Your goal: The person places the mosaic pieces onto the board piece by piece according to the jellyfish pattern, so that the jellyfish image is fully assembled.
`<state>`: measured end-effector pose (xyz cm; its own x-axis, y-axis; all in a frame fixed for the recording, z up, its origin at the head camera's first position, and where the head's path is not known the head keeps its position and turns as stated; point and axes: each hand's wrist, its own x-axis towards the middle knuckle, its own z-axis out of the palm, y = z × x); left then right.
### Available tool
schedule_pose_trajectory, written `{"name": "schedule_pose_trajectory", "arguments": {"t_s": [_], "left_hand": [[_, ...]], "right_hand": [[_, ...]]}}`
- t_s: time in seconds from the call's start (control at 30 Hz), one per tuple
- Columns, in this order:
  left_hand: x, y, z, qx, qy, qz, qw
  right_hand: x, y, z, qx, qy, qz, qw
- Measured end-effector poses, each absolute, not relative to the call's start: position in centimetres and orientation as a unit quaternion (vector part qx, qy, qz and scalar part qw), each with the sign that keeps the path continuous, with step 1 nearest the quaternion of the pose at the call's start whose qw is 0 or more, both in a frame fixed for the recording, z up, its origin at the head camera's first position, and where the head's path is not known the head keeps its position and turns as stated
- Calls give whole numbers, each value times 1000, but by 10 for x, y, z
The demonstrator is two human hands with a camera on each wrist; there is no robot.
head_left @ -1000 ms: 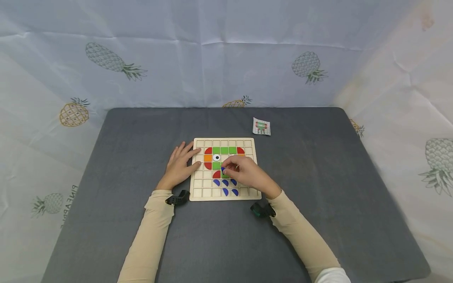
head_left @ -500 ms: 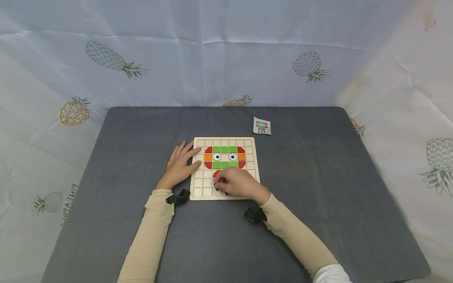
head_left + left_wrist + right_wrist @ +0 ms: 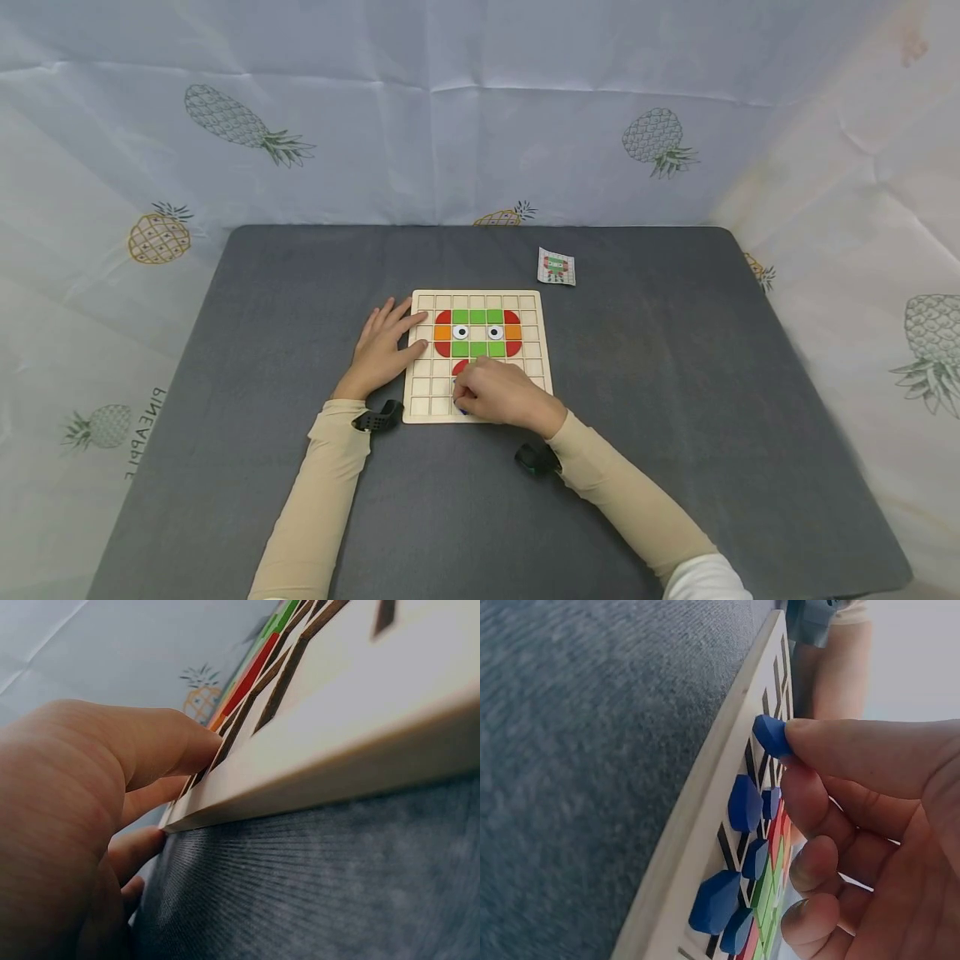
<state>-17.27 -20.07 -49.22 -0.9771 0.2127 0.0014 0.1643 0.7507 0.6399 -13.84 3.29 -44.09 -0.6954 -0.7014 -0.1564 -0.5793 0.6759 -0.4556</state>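
My right hand (image 3: 498,392) pinches a blue half-round piece (image 3: 771,736) between thumb and fingertips, low over the near part of the wooden grid board (image 3: 531,333). More blue half-round pieces (image 3: 715,901) lie in the board's squares beside it; in the head view the hand mostly covers them. Farther up the board, green squares (image 3: 477,317), red rounded pieces (image 3: 513,317), orange squares (image 3: 442,332) and two eye pieces (image 3: 461,332) form a pattern. With fingers spread, my left hand (image 3: 378,354) rests at the board's left edge, its thumb (image 3: 184,746) over the rim.
A small picture card (image 3: 556,267) showing a similar coloured pattern lies behind the board to the right. The dark grey table (image 3: 675,358) reaches back to a pineapple-print curtain (image 3: 450,150). Each wrist wears a black camera (image 3: 378,417).
My right hand has moved from the board's middle toward me and slightly left, carrying the blue half-round piece. This uncovered the right eye piece. The left hand stays in place.
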Motion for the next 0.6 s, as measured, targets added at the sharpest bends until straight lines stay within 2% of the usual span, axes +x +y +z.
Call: {"name": "schedule_pose_trajectory", "arguments": {"t_s": [0.6], "left_hand": [[-174,-202,-493,106,932,345,39]], "right_hand": [[-133,27,-443,-326,912,-198,153]]}}
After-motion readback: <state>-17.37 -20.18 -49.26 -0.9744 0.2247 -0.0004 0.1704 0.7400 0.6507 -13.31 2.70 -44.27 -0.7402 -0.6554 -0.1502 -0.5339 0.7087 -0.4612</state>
